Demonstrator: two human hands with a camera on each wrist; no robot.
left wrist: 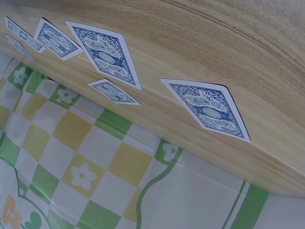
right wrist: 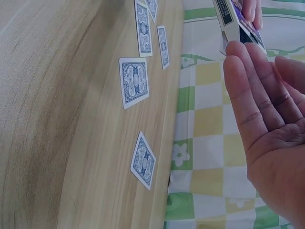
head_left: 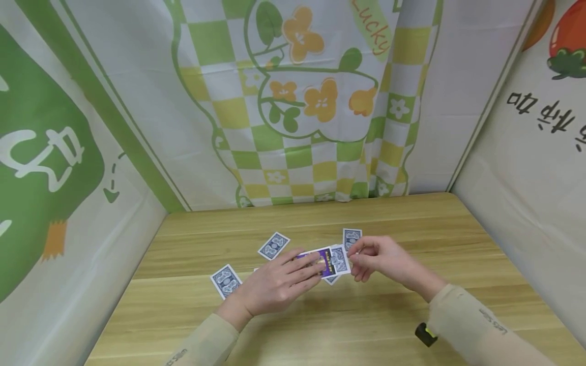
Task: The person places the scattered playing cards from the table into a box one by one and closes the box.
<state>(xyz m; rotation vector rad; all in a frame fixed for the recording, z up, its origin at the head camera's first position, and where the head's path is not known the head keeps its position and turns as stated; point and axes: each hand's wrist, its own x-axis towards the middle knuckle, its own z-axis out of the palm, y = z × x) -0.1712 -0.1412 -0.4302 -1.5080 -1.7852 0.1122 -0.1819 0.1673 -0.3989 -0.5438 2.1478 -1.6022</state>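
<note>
My left hand (head_left: 279,284) holds a purple card box (head_left: 326,262) above the table, its fingers lying across the top face. A blue-backed playing card (head_left: 340,259) sticks out of the box's right end. My right hand (head_left: 384,262) pinches the outer edge of this card between thumb and fingers. In the right wrist view, the right hand's fingers (right wrist: 243,90) reach to the end of the box (right wrist: 228,19), and the pinch itself is partly hidden. The left hand does not show in the left wrist view.
Several blue-backed cards lie face down on the wooden table (head_left: 366,315), including one card (head_left: 273,246) at the back, one (head_left: 226,280) at the left and one (head_left: 352,238) behind the right hand. A patterned curtain (head_left: 297,162) hangs behind. A small black object (head_left: 426,334) sits by the right sleeve.
</note>
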